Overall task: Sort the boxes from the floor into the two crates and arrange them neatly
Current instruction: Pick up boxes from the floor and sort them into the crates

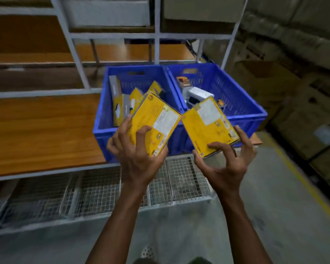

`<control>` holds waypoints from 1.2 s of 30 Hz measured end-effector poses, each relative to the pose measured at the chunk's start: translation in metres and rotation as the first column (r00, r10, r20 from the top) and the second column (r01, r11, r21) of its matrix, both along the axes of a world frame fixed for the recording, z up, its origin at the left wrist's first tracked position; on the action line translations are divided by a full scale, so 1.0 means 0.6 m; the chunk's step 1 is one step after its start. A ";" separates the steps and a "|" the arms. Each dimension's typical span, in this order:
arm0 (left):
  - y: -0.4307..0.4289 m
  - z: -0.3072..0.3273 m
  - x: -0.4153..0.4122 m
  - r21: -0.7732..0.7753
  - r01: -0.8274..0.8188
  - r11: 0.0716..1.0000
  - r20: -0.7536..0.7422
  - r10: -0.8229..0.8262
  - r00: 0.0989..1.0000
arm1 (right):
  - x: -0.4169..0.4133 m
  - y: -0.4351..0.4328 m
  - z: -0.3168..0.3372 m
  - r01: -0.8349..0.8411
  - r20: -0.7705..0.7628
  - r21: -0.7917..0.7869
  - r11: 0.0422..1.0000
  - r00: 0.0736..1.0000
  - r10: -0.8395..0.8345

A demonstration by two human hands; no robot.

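Two blue crates stand side by side on a wooden shelf. The left crate (103,115) holds several yellow and grey boxes standing on edge. The right crate (242,96) holds a white box (199,93) and a few small boxes. My left hand (135,151) grips a flat yellow box (156,119) by its lower end, tilted over the left crate's front rim. My right hand (227,161) grips a second flat yellow box (208,124) by its lower edge, in front of the right crate.
The wooden shelf (40,130) stretches left of the crates inside a grey metal rack (76,60). Wire mesh baskets (103,191) sit on the level below. Cardboard cartons (297,103) are stacked at the right. A yellow line runs along the concrete floor (274,216).
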State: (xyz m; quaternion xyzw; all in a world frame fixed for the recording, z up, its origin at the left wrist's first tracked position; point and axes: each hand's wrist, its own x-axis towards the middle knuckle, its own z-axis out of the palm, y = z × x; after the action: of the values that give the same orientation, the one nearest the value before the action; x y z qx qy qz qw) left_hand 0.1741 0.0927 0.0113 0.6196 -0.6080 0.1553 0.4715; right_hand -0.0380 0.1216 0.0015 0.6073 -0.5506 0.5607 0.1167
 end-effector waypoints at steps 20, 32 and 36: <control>-0.380 0.052 0.031 0.283 -0.231 0.931 -0.190 0.291 0.938 | 0.056 -0.453 0.081 -0.311 0.013 0.142 0.940 0.950 0.313; -0.390 0.026 0.058 0.652 -0.283 0.703 -0.145 0.482 0.864 | 0.127 -0.526 0.031 -0.221 -0.097 0.641 0.735 0.927 0.363; -0.350 0.018 0.073 0.905 -0.166 0.391 -0.029 0.446 0.894 | 0.129 -0.519 0.033 -0.089 -0.263 0.744 0.662 0.873 0.412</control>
State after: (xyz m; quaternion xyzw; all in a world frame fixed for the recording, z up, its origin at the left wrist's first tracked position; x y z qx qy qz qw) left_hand 0.2179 -0.1173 0.0222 0.8889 -0.4023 -0.1838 0.1193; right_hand 0.0393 -0.1900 0.0213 0.7789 -0.5950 0.1741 -0.0948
